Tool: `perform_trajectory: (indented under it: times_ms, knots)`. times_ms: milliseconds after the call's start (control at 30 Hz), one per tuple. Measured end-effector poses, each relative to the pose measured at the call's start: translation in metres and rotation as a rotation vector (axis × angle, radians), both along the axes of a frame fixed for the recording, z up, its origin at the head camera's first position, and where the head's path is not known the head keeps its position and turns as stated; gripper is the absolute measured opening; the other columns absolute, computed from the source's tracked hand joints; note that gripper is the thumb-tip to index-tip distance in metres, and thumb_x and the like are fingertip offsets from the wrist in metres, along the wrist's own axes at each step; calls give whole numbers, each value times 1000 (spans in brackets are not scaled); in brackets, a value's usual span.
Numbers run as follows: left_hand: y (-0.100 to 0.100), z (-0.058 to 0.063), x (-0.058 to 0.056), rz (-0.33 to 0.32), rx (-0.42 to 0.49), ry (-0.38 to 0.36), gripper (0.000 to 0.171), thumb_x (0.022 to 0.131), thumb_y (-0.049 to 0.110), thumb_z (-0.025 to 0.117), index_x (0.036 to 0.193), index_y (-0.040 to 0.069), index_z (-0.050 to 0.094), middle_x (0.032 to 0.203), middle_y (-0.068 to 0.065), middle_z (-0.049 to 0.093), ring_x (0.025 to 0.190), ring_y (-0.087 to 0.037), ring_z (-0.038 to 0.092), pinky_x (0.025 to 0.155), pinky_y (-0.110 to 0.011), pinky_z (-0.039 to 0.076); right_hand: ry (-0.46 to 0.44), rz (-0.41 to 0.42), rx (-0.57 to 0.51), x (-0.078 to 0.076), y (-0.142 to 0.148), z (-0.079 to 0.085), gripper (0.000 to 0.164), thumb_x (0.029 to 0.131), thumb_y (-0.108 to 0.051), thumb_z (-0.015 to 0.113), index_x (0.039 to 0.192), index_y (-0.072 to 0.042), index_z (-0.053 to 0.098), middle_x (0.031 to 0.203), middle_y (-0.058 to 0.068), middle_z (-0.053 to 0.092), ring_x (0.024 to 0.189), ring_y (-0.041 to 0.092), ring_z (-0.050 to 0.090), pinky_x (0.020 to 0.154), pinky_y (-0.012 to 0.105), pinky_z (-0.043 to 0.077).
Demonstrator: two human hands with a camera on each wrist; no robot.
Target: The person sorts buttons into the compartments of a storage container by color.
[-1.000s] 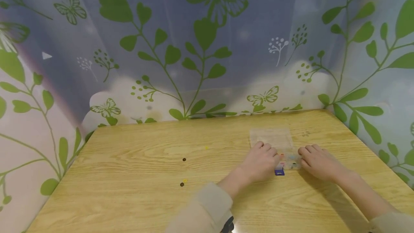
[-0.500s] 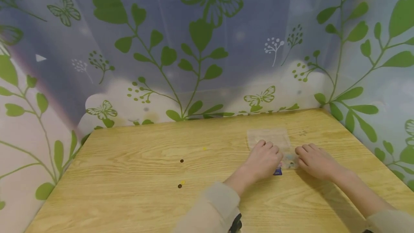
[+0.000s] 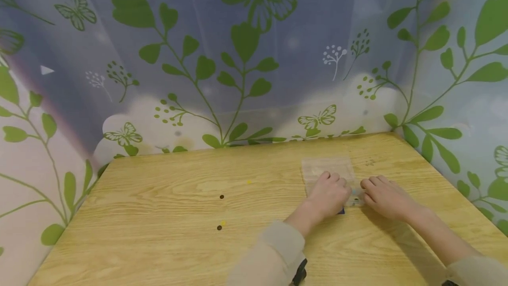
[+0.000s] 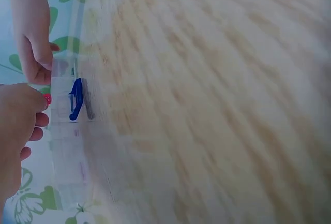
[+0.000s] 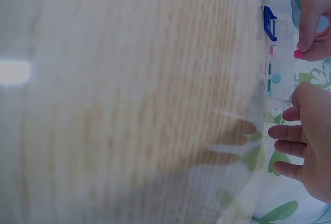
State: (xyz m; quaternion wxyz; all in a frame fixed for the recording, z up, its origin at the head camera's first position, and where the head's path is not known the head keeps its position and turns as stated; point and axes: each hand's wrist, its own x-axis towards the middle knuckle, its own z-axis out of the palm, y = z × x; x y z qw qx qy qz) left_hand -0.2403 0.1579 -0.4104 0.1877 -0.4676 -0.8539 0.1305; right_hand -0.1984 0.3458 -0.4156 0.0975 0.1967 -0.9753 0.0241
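A clear plastic compartment box (image 3: 354,201) stands on the table, its transparent lid (image 3: 329,164) laid back behind it. It has a blue latch (image 4: 77,99) on its front, and a teal button (image 5: 276,78) shows through its wall. Above the box, my left hand (image 3: 329,193) pinches a small red button (image 4: 47,98) between thumb and finger. My right hand (image 3: 390,197) is at the box's right end, thumb right at the corner. Its other fingers (image 5: 287,132) are spread, fairly straight, behind the box.
On the wooden table (image 3: 158,211), left of the box, lie a dark button (image 3: 222,197), a second dark button (image 3: 219,227) with a yellow piece (image 3: 223,223) beside it, and a farther yellow piece (image 3: 249,182). A patterned curtain (image 3: 254,78) stands behind.
My left hand has moved right across the box, covering most of the coloured pieces and the latch in the head view. The right hand stays at the box's end.
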Motion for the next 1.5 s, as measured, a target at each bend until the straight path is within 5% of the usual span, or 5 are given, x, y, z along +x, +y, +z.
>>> perform_trajectory:
  times_ms: [500, 1133, 1500]
  knots:
    - [0, 9, -3, 36, -9, -2, 21, 89, 47, 54, 99, 30, 63, 93, 12, 54, 84, -7, 44, 78, -25, 36, -7, 1, -11, -1, 0, 2, 16, 89, -13, 54, 78, -15, 42, 74, -4, 40, 73, 21, 45, 57, 32, 32]
    - [-21, 25, 6, -57, 17, 71, 20, 98, 31, 42, 86, 27, 58, 81, 12, 48, 74, -8, 38, 73, -24, 34, -26, 0, 9, 0, -3, 3, 18, 91, -13, 52, 78, -14, 41, 73, -4, 36, 71, 19, 41, 59, 32, 31]
    - [-47, 34, 15, -80, 37, 28, 16, 94, 32, 50, 100, 27, 64, 97, 12, 57, 86, -8, 46, 77, -26, 35, -38, -11, 10, 0, -4, 5, 16, 91, -14, 52, 79, -14, 42, 74, -3, 39, 71, 20, 42, 59, 34, 32]
